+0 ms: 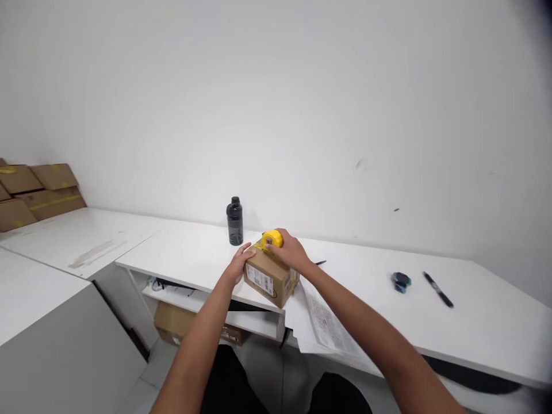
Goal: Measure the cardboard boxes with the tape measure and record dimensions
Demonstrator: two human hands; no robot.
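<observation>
White desk (362, 276) along the wall. Papers (324, 322) on it, hanging over the front edge. Just beside them, near that edge, a taped cardboard box (269, 273). Dark bottle (235, 223) upright behind, near the wall. Right hand (291, 251): fingers closed round a yellow tape measure (272, 238), held at the box's top. Left hand (238, 265): thumb and fingers parted, at the box's left end; whether gripping, I can't tell.

A person's bare left hand (236, 268), bare right hand (293, 252), slim bare forearms (200, 339), smooth in outline and narrowing toward the hands, black legwear (228, 385) on both legs, rounded in shape, its dark fabric plain, seams too dark to make out
</observation>
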